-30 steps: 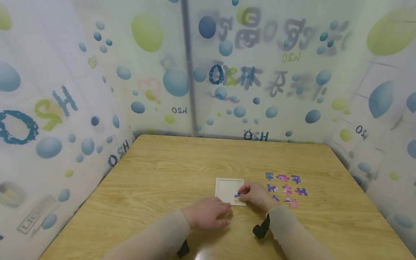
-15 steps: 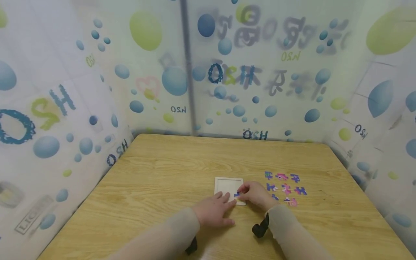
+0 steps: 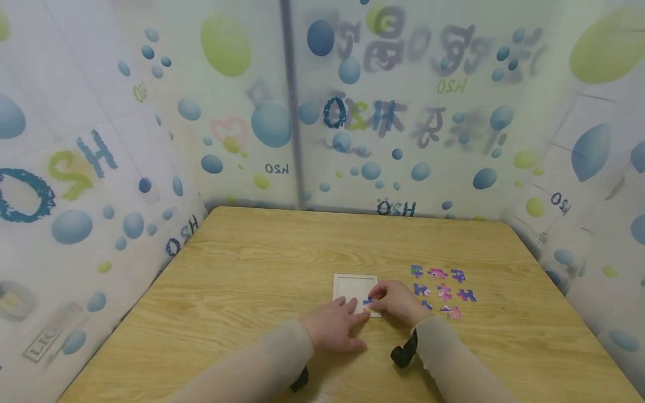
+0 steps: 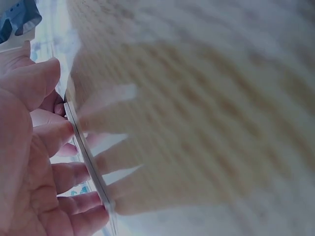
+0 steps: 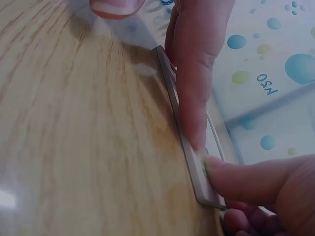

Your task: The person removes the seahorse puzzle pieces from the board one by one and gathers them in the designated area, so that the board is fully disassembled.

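A square white puzzle tray lies flat on the table. My left hand rests over its near edge with fingers spread and fairly straight; in the left wrist view the fingertips touch along the tray's rim. At the tray's near right corner, my right hand pinches a blue-purple jigsaw piece, partly hidden by the fingers. The right wrist view has the right thumb against the piece, beside a left-hand finger that reaches down to the same corner.
Several loose jigsaw pieces, pink and purple, lie in rows right of the tray. The wooden table is bordered by curtains with a bubble print. Each wrist carries a black camera mount.
My left hand has moved forward and right onto the tray, its fingers spreading from a more gathered pose. The right hand stays at the corner with the piece.
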Demonstrator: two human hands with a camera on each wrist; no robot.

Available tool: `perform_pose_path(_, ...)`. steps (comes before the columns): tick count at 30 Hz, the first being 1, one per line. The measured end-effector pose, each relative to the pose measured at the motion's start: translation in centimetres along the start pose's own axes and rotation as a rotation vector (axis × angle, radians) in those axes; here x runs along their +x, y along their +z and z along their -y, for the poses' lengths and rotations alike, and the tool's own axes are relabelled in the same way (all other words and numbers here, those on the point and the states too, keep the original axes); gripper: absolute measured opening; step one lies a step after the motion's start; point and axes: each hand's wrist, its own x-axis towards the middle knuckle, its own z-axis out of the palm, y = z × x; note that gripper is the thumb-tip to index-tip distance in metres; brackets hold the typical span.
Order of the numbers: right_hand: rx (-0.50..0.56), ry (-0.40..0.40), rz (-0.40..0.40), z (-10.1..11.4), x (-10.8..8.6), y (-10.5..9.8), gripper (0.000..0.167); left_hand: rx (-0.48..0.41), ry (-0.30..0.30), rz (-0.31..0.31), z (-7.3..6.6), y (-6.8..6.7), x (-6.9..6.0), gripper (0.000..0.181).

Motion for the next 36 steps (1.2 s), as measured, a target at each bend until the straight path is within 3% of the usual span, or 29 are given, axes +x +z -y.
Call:
perform_pose_path(15, -0.043, 0.013, 0.076, 1.2, 0.1, -0.6, 0.016, -0.017, -0.02, -0.002, -0.4, -0.4, -0.1, 0.066)
perform_pose_path(36, -0.039, 0.002, 0.066, 1.2, 0.0, -0.7, 0.018, -0.047, -0.022, 0.006, -0.3, -0.1, 0.1, 0.065)
